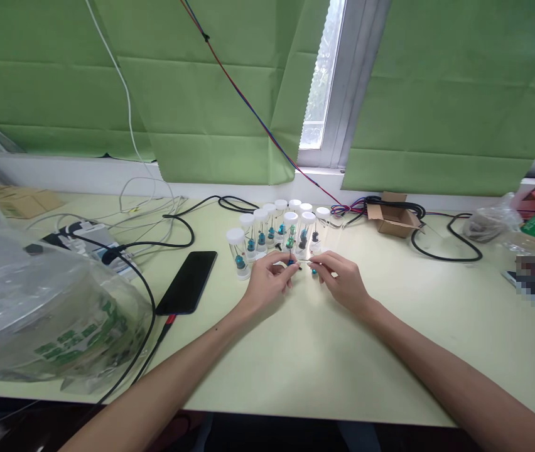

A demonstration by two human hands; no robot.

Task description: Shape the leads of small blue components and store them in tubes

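Pinching a small blue piece between thumb and fingers of the left hand, seemingly to keep it steady. Closed likewise, thumb to forefinger, with the right hand, on a thin pale piece pointing left; gripped near one end, presumably to leave the other free. Cannot tell contact from gap between the two pieces: too small.

Just beneath the right fingertips, apparently on the table: a teal bead. Just beyond, on the far side: clear tubes with white lids, upright and bunched close, perhaps to stay within reach without crowding the forearms.

Farther left, near a large plastic bag: a dark phone, joined to a red-tipped cable, probably for charging. At far right: an open cardboard box, with black cable lying over it, maybe for tidiness.
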